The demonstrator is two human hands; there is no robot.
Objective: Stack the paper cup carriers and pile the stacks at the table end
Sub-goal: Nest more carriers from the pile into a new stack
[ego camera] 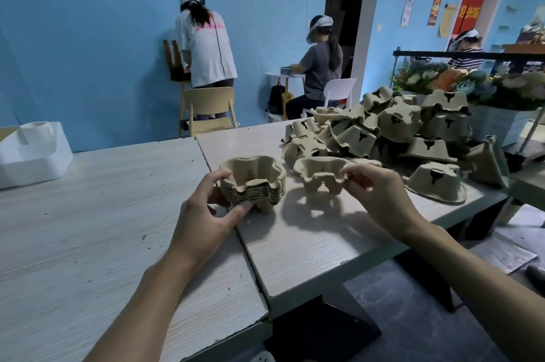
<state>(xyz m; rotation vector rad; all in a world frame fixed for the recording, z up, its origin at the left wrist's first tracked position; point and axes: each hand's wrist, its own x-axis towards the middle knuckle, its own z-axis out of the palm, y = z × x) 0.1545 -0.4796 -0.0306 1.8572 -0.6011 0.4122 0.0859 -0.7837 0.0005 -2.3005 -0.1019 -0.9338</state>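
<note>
Two hands work on a table [295,243]: left hand [206,214] grips a stack of carriers [256,182]; just right, right hand [377,193] pinches a single carrier's [320,174] rim.

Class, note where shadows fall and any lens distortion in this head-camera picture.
Head view: the brown moulded-pulp cup carrier pinched by the right hand throws a shadow toward the camera on the pale wood-grain table; the white door frame leans, wide-angle distortion.
</note>
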